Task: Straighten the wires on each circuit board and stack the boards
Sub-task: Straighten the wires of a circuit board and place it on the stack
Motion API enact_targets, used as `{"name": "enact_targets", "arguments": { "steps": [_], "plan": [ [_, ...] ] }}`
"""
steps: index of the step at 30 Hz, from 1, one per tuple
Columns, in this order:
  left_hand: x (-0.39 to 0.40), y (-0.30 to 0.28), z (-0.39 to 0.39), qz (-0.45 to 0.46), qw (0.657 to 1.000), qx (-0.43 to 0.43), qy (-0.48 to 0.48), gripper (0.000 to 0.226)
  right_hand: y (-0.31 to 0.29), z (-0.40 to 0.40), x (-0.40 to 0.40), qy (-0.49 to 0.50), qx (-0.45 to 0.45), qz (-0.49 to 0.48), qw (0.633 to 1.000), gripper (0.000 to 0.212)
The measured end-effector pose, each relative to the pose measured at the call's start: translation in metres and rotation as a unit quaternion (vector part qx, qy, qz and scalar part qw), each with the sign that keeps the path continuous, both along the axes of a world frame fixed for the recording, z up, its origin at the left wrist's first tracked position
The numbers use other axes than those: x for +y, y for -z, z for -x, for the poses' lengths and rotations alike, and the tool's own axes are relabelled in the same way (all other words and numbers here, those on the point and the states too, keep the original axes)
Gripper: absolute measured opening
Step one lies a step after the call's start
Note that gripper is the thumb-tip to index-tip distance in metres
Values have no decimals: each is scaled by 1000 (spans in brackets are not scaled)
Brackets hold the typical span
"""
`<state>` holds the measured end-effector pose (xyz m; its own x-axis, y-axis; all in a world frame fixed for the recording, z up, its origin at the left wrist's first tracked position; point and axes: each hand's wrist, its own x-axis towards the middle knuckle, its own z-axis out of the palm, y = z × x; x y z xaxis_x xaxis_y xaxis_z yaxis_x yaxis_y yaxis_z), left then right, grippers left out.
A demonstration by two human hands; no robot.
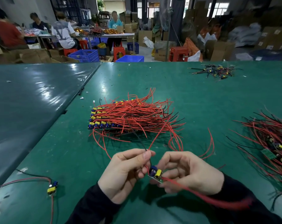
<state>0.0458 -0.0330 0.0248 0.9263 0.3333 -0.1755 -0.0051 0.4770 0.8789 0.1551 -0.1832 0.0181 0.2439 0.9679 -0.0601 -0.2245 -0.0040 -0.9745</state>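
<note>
Both hands hold one small circuit board (155,176) just above the green worktop (72,151), close to the person's body. Its grip is shared. The right hand (190,172) curls round the board from the right, fingers under and beside it, apparently to keep it steady. The left hand (125,172) pinches a black wire (137,139) and a red wire (156,138) between thumb and forefinger, just above the board, where they rise from it. That pinch looks placed for drawing the fingers along the wires to pull them straight. Another red wire (201,195) leaves the board's near side and trails down past the right wrist, blurred because it is so close to the camera.

Beyond the hands, in the middle of the worktop, lies a stack of boards (103,118). Their blue and yellow components line up at the left edge and their red wires fan out to the right, so this is probably the finished pile, kept within easy reach. At the right edge sits a looser, tangled heap of boards (272,139), likely those not yet done. One single board (52,188) lies alone at the near left, with its wires spread. A small dark pile of scraps (216,71) lies far off at the back right.
</note>
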Motion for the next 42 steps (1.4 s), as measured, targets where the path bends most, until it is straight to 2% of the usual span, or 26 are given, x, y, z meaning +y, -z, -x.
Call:
{"name": "enact_targets", "arguments": {
  "steps": [3,6,8,11,14,16,18,20,22,24,26,30,33,35,38,42],
  "plan": [
    [1,0,0,-21,1000,-9,18,19,3,-1,4,36,36,-1,999,27],
    [0,3,0,-85,996,-30,21,23,8,8,12,63,82,20,994,18],
    [-2,7,-2,-143,989,-41,-2,24,12,13,15,54,62,33,996,22],
    [-4,13,-4,-222,972,-54,-63,23,14,16,18,97,-11,50,994,24],
    [-3,15,-4,-279,954,-49,-100,24,13,15,18,144,-39,42,988,23],
    [0,12,-4,-213,973,-41,-76,27,12,14,17,158,-46,29,986,19],
    [3,10,-3,-101,994,-23,-24,23,9,14,16,148,-32,17,988,17],
    [7,9,-1,15,999,-11,37,18,7,14,16,140,4,10,990,16],
    [10,9,2,81,992,-27,95,29,5,13,15,127,35,9,991,15],
    [11,8,4,72,986,-64,136,39,4,12,13,94,60,8,994,16],
    [8,7,5,34,985,-98,136,37,2,13,11,52,75,12,996,17],
    [6,9,0,-18,994,-108,16,42,0,15,10,18,83,5,996,20],
    [3,12,-4,-82,989,-105,-71,28,1,16,11,53,52,9,997,19],
    [0,14,-5,-87,985,-100,-106,19,2,16,12,76,39,12,996,17],
    [1,15,-5,-48,993,-86,-73,19,4,17,13,84,60,18,994,17],
    [9,14,-3,-40,994,-100,9,42,4,18,13,68,115,40,990,16]
  ]
}}
